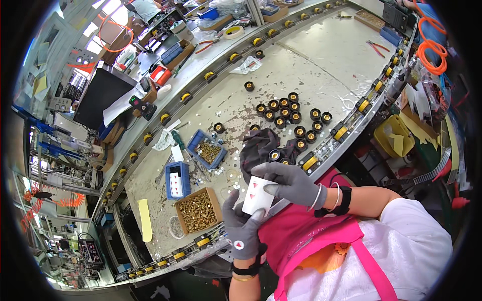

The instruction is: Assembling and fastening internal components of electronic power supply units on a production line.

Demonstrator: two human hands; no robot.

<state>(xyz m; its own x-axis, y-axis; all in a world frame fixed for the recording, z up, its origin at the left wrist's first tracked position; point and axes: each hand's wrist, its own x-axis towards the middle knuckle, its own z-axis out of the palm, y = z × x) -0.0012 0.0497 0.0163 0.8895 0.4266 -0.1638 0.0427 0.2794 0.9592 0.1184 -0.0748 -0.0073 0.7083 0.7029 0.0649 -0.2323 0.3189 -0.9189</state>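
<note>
Label sheet held at the near edge of the counter (321, 65).
Left hand (242, 228) and right hand (297, 183) pinch the thin white label sheet (257, 199) in a narrow grip; the step looks like peeling, probably calling next for a light fingertip lift. Round black caps (284, 111) sit on scuffed metal.

Gloved fingers (271, 169) hide parts of the white sheet (256, 198). Metal bits (198, 211) in the cardboard box (216, 204) are too small to identify. Another person (146, 9) is cut off at the top.
</note>
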